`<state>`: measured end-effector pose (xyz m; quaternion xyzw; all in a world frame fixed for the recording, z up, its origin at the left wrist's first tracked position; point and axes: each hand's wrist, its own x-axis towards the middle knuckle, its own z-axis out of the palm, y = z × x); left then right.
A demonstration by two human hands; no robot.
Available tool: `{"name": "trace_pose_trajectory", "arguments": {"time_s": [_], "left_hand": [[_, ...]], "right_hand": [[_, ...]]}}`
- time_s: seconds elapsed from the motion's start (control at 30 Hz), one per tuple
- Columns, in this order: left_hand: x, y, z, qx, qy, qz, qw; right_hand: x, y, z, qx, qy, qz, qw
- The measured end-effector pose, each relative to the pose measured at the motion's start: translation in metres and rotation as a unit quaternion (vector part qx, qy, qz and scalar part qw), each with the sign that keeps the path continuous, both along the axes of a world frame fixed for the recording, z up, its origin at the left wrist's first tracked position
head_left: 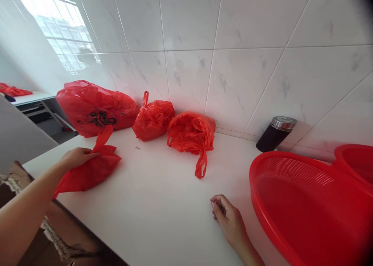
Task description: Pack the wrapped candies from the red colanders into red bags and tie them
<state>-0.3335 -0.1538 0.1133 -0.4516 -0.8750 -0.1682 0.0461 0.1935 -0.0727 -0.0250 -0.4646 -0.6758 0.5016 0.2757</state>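
My left hand (pixel 76 157) grips the top of a flat, nearly empty red plastic bag (pixel 90 170) lying on the white counter (pixel 157 203) at the left. My right hand (pixel 227 217) rests on the counter near the front, fingers curled in loosely, with nothing visible in it. It sits just left of a large red plastic colander (pixel 305 207). Three fuller red bags stand along the tiled wall: a big one with black writing (pixel 94 108), a knotted one (pixel 153 118) and an open one (pixel 190 135).
A dark cylindrical jar with a metal lid (pixel 275 133) leans by the wall. A second red basin (pixel 355 161) shows at the right edge. A torn cardboard box (pixel 37 223) sits below the counter's left edge. White wall tiles (pixel 204 44) back the counter.
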Motion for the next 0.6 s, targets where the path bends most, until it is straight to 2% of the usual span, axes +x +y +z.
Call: {"name": "trace_pose_trajectory", "arguments": {"time_s": [0.17, 0.47, 0.53, 0.6], "left_hand": [[0.004, -0.007, 0.003, -0.112, 0.040, 0.022, 0.993], [0.002, -0.016, -0.001, -0.202, 0.055, 0.043, 0.977], [-0.004, -0.018, -0.006, -0.199, 0.045, 0.064, 0.977], [-0.010, -0.015, -0.011, -0.108, 0.037, 0.068, 0.991]], "right_hand": [[0.000, -0.001, 0.002, 0.004, -0.001, 0.008, 1.000], [0.001, 0.002, 0.000, 0.009, 0.001, 0.002, 1.000], [-0.004, 0.002, 0.001, 0.021, 0.010, -0.006, 1.000], [-0.009, -0.001, 0.011, 0.037, 0.023, -0.015, 0.999]]}}
